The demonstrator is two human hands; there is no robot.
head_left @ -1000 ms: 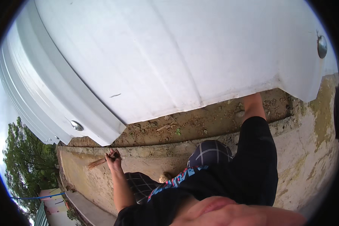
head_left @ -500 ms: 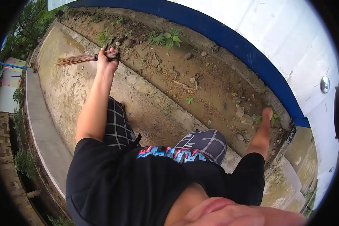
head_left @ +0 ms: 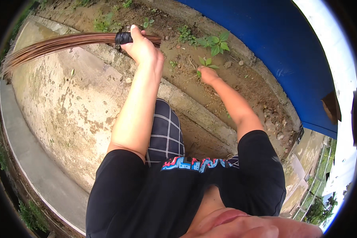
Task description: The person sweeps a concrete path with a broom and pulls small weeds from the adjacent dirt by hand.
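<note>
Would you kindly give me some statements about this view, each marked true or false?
1. The left hand holds a bundle of thin brown sticks. True.
2. The right hand grips the bundle too. False: it is down at a small green plant.
3. The bundle's black wrap lies at the far end from the left hand. False: it is right by that hand.
4. The panel beyond the soil strip is blue. True.
5. The person's shirt is white. False: it is black, with a coloured print.
</note>
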